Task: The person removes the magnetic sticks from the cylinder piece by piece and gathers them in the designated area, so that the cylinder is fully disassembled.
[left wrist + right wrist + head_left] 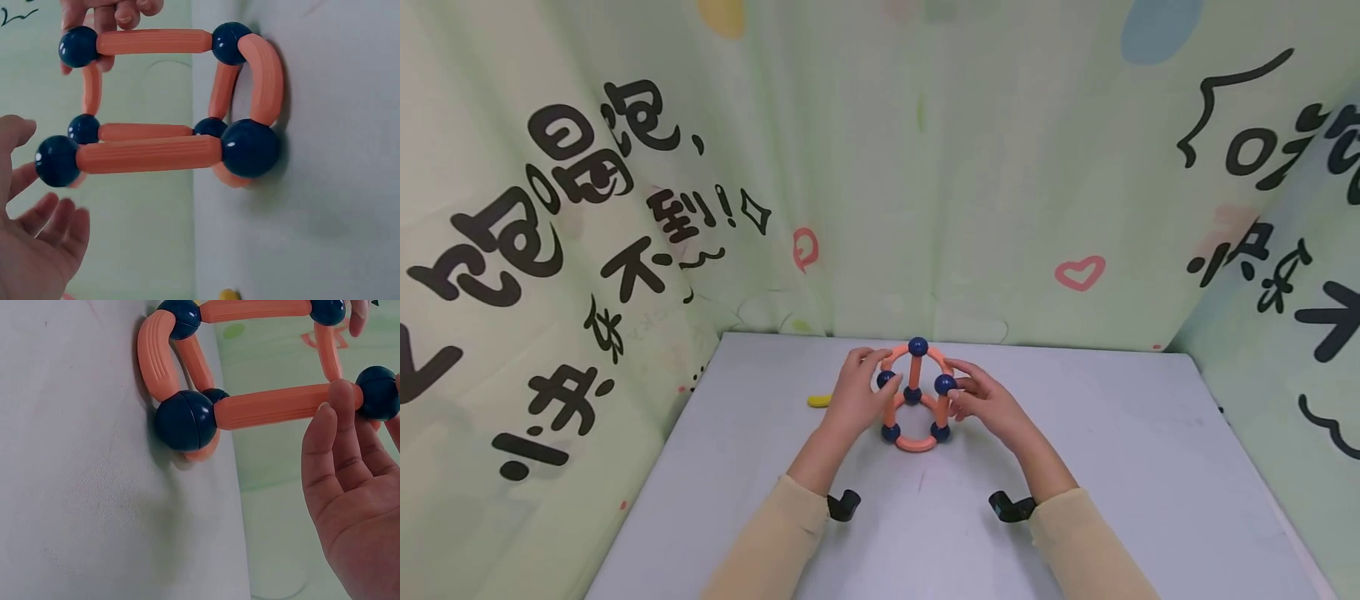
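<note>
An orange magnetic-stick frame (915,445) stands upright on the table, its sticks and curved pieces joined by dark blue balls (250,149). My left hand (859,392) is at its upper left, around a top ball (57,161). The thumb shows a small gap from that ball in the left wrist view; the index fingertip is hidden behind the ball. At the upper right, my right hand (992,406) holds the frame by another top ball (377,394), with fingertips against the upright stick (275,407) below it. The right thumb is mostly out of the right wrist view.
A yellow piece (818,401) lies on the white table (1120,450) behind my left hand. Pale green curtains (880,208) with printed writing hang behind the table and along both sides. A dark wrist-camera mount (1011,507) shows beside each sleeve.
</note>
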Tool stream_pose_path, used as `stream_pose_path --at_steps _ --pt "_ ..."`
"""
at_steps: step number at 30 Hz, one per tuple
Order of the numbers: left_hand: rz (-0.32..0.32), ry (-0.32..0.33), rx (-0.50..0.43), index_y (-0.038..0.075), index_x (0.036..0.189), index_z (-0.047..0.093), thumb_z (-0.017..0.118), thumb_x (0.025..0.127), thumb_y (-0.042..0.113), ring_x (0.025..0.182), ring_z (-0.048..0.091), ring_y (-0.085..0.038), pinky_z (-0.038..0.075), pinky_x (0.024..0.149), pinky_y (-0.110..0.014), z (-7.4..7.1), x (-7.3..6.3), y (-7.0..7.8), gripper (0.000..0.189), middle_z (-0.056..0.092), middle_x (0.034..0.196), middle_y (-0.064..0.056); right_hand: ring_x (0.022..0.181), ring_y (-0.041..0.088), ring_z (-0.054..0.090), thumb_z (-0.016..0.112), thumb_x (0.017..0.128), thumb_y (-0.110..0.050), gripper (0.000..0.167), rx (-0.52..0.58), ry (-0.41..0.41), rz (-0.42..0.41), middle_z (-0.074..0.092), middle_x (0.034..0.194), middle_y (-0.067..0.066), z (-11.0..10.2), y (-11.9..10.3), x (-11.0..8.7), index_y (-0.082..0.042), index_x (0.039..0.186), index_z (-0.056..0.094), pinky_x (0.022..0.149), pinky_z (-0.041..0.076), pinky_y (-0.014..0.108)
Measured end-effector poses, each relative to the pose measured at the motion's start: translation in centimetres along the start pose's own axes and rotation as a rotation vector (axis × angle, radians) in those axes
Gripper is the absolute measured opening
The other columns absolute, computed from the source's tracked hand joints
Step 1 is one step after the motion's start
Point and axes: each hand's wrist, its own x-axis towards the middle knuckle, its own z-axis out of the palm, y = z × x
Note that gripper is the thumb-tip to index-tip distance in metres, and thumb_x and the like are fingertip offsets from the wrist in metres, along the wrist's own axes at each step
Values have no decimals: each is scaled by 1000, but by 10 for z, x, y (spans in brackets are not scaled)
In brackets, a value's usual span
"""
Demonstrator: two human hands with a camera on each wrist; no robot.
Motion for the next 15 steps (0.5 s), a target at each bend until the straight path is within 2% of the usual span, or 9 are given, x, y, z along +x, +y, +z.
stream_pose_path --at_steps 2,6,10,15 --pt "-59 -31 -76 29 142 50 67 94 42 120 54 -25 57 91 -37 3 1 -6 53 42 143 -6 94 29 65 61 98 -36 54 -6 -2 4 63 125 19 1 0 0 -29 148 42 87 56 45" --pt "-77 -67 -169 30 142 49 69 93 39 110 58 -24 59 80 -32 6 2 -16 54 44 140 -5 92 29 65 61 98 -35 51 -19 7 3 62 123 19 3 -1 -1 -25 146 47 86 57 45" --pt "-71 -82 -190 29 141 51 70 92 36 103 58 -17 58 76 -27 7 2 -21 53 49 135 -3 90 27 65 61 98 -34 48 -26 10 -2 60 122 17 3 -1 -2 -26 144 48 86 57 45" --pt "-46 -111 -179 29 139 53 71 91 36 102 59 -16 58 75 -25 5 0 -24 51 55 124 -1 89 27 65 62 98 -34 48 -10 15 -2 60 124 15 4 1 -3 -27 144 49 86 57 47"
